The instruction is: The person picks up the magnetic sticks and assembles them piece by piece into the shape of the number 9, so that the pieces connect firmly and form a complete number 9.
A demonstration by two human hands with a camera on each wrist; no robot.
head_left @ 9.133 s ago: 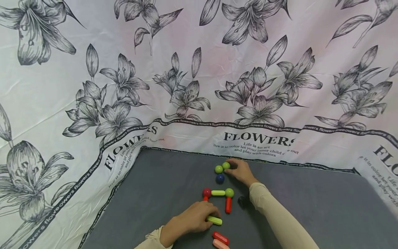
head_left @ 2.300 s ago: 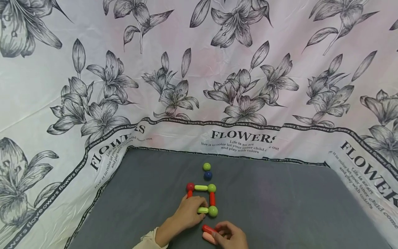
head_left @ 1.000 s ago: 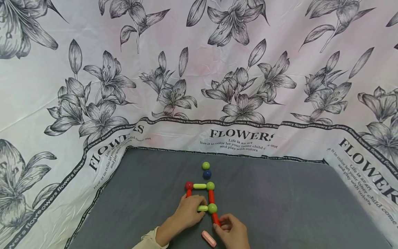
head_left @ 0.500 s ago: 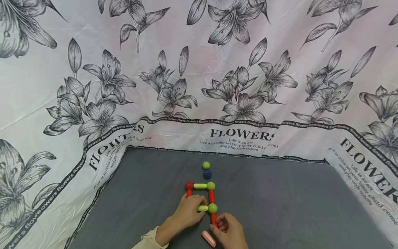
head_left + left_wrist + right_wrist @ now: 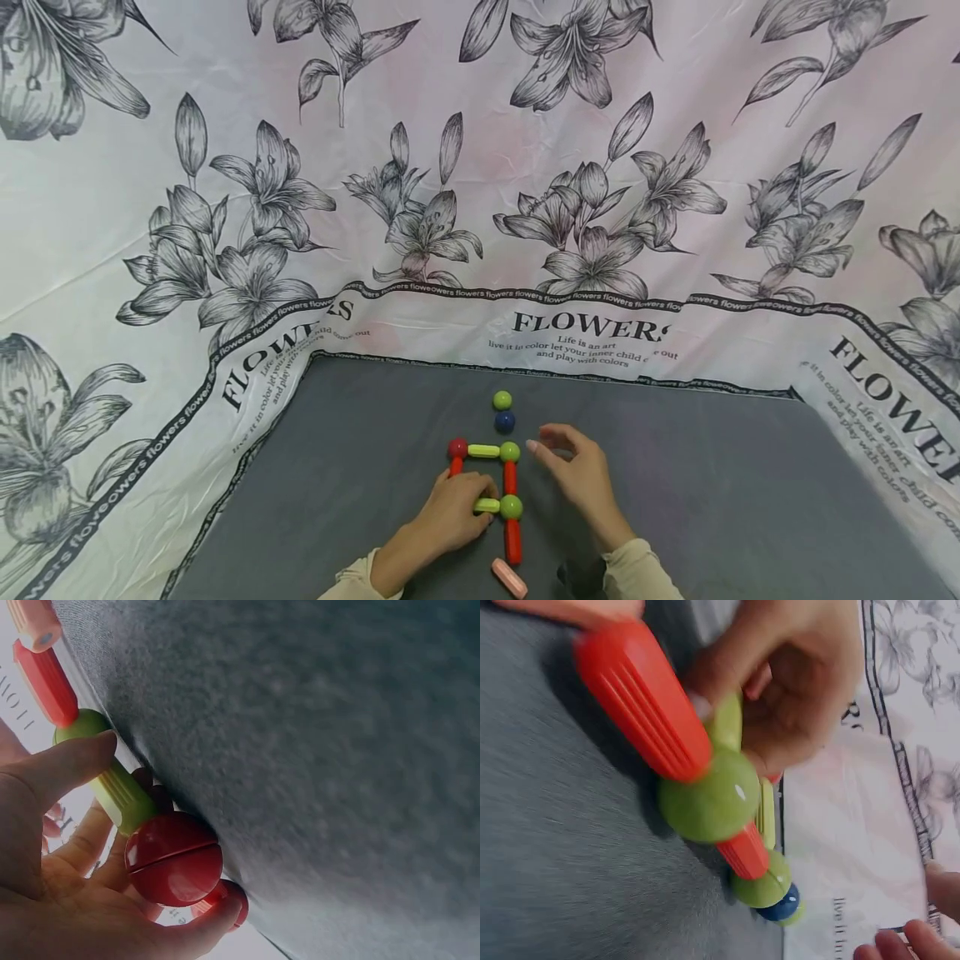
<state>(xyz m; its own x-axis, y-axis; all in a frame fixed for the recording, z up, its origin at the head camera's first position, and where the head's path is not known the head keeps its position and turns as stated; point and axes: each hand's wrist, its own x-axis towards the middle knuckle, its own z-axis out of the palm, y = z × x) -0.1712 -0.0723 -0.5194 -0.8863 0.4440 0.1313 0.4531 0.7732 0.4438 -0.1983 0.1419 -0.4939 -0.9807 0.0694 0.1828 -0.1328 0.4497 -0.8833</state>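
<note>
A square frame of magnetic balls and sticks lies on the grey cloth, with a red ball [image 5: 457, 448] at upper left and green balls at both right corners. My left hand [image 5: 453, 512] pinches the frame's lower yellow-green stick [image 5: 118, 796], thumb near the lower green ball [image 5: 511, 507]. Another red ball [image 5: 174, 859], hidden from the head view, sits by that hand's palm. A red stick [image 5: 513, 542] extends toward me from the lower green ball. My right hand [image 5: 581, 475] holds nothing, its fingertips just right of the upper green ball [image 5: 510, 452].
A loose pink stick [image 5: 509, 578] lies near me, below the red one. Beyond the frame, a blue ball [image 5: 505, 422] and a green ball [image 5: 502, 401] sit close together. A flower-printed curtain [image 5: 435, 325] borders the grey cloth [image 5: 712, 492] at the back and sides.
Earlier a green ball was added at the frame's lower right. The right hand then took the loose red stick, set it against that ball, let go and moved forward. The left hand stays put.
</note>
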